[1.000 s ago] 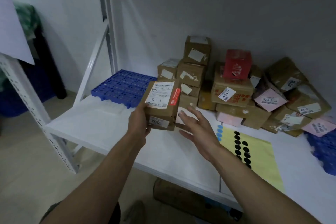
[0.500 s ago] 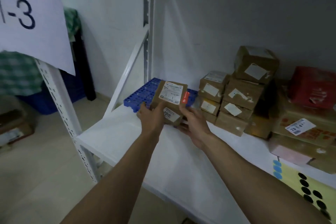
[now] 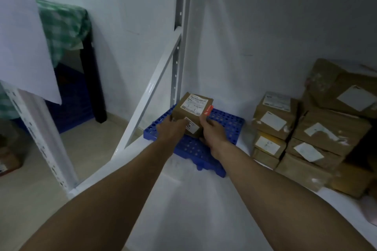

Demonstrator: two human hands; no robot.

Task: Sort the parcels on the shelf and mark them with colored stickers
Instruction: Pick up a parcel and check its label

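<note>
A small brown cardboard parcel [image 3: 192, 111] with a white label and a red tag sits on or just over the blue plastic pallet [image 3: 224, 122] at the left end of the white shelf [image 3: 183, 199]. My left hand [image 3: 172, 130] grips its left front corner. My right hand [image 3: 213, 131] grips its right front side below the red tag. A stack of brown parcels [image 3: 306, 132] with white labels stands at the right. The sticker sheet is out of view.
The shelf's grey upright post [image 3: 180, 32] and a white diagonal brace [image 3: 151, 96] stand just left of the pallet. A white paper sign [image 3: 24, 36] hangs at the upper left. Beyond are a beige floor, a green checked cloth [image 3: 63, 26] and a dark stand.
Both hands carried the parcel left, away from the stack, and lowered it onto the blue pallet. My right hand has taken hold of it. The view swung left, and the sticker sheet left the frame.
</note>
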